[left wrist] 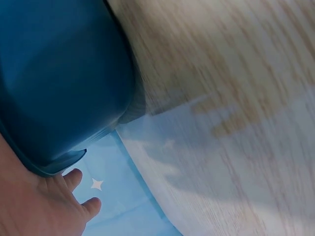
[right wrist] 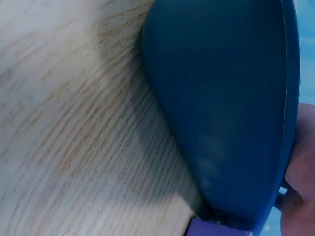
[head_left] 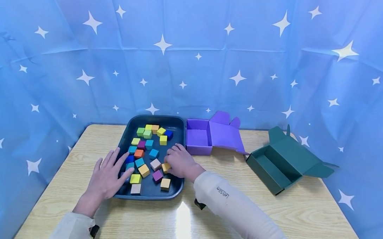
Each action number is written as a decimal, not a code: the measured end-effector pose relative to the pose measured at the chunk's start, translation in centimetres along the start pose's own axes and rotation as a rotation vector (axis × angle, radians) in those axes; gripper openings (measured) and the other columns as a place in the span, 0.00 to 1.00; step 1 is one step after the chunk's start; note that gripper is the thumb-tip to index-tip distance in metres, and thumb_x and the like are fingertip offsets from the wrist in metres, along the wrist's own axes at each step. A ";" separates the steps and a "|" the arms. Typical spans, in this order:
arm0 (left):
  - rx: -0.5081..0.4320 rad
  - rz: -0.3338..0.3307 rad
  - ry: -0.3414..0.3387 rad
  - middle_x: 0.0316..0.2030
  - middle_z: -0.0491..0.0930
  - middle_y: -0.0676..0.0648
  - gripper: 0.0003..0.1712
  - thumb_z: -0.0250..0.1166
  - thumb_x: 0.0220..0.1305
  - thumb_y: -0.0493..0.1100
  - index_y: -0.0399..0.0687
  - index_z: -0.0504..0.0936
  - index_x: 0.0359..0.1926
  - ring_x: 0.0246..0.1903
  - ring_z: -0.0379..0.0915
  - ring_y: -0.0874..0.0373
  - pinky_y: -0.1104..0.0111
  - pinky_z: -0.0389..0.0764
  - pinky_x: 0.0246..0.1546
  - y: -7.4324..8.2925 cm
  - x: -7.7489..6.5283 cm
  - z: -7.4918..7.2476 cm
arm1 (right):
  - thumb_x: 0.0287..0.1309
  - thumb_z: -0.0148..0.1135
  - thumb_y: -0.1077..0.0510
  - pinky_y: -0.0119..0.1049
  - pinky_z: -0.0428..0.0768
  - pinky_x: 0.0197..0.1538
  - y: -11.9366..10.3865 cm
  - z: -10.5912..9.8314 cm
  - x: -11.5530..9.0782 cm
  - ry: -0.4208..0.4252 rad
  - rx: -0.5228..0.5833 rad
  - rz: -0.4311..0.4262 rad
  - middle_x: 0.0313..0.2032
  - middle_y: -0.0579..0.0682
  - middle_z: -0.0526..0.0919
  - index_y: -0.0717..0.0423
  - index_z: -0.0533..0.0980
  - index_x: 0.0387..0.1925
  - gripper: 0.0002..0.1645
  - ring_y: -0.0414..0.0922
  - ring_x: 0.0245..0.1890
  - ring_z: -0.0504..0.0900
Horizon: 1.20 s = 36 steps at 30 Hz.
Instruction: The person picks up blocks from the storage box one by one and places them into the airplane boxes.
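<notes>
A dark blue tray (head_left: 178,190) holds several small coloured cubes, among them a yellow cube (head_left: 135,178), a purple cube (head_left: 157,176) and a pale wooden cube (head_left: 155,165). My left hand (head_left: 106,175) lies over the tray's left rim with its fingers spread, and holds no cube. Over the right side of the tray, my right hand (head_left: 181,162) has curled fingers and pinches a light orange cube (head_left: 166,168), partly covered by the hand. In the wrist views the tray's outer wall (left wrist: 64,73) hides the cubes, and only parts of the hands show.
An open purple box (head_left: 199,150) stands against the tray's right side, its lid folded out to the right. Farther right, an open dark green box (head_left: 263,175) sits at an angle on the wooden table (head_left: 144,223). A blue star-patterned curtain (head_left: 189,66) surrounds the table.
</notes>
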<state>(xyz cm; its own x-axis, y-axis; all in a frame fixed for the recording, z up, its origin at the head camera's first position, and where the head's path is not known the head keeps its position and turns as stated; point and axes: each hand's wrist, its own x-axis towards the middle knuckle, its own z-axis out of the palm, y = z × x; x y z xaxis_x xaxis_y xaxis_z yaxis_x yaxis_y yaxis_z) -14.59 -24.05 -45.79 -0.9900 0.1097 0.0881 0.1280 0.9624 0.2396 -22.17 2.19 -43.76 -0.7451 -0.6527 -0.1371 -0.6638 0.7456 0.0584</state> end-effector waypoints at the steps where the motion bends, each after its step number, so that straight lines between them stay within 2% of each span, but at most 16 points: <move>1: 0.001 0.000 -0.001 0.76 0.47 0.35 0.43 0.49 0.67 0.69 0.50 0.58 0.74 0.74 0.41 0.33 0.33 0.41 0.70 0.0 0.0 0.0 | 0.58 0.66 0.41 0.48 0.54 0.77 0.0 0.0 0.0 -0.001 -0.005 0.000 0.54 0.42 0.80 0.41 0.83 0.49 0.19 0.44 0.62 0.71; 7: 0.007 0.001 -0.009 0.76 0.47 0.35 0.43 0.49 0.67 0.69 0.51 0.58 0.74 0.74 0.41 0.33 0.33 0.42 0.70 -0.1 0.0 -0.1 | 0.57 0.65 0.39 0.47 0.54 0.77 0.1 -0.4 0.0 0.002 -0.043 0.005 0.54 0.42 0.80 0.42 0.83 0.47 0.20 0.43 0.62 0.71; 17: 0.010 0.008 -0.021 0.76 0.47 0.34 0.43 0.50 0.67 0.68 0.51 0.58 0.74 0.74 0.40 0.33 0.33 0.39 0.70 -0.1 0.1 -0.4 | 0.57 0.63 0.38 0.48 0.55 0.77 1.2 -2.6 -0.7 0.091 -0.023 0.034 0.52 0.42 0.80 0.42 0.83 0.46 0.20 0.44 0.60 0.73; 25: 0.013 0.021 -0.036 0.76 0.46 0.35 0.44 0.48 0.67 0.70 0.51 0.57 0.75 0.74 0.39 0.33 0.33 0.38 0.70 0.0 0.2 -0.6 | 0.57 0.63 0.39 0.49 0.56 0.76 3.0 -4.3 -1.3 0.143 0.030 0.096 0.50 0.43 0.80 0.44 0.82 0.47 0.20 0.45 0.59 0.71; 36: 0.037 -0.012 -0.009 0.76 0.49 0.37 0.45 0.47 0.67 0.70 0.53 0.54 0.76 0.73 0.39 0.31 0.31 0.38 0.69 -0.7 0.1 -0.4 | 0.60 0.60 0.42 0.48 0.57 0.75 6.4 -5.9 -2.9 0.191 0.036 0.165 0.50 0.45 0.80 0.46 0.81 0.38 0.15 0.48 0.60 0.71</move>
<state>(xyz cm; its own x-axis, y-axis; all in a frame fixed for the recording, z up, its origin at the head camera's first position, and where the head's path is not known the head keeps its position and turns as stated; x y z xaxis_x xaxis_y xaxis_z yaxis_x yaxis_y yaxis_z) -14.74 -24.86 -45.52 -0.9920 0.1004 0.0768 0.1142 0.9722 0.2043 -24.67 8.07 -37.19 -0.8438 -0.5331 0.0610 -0.5324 0.8460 0.0285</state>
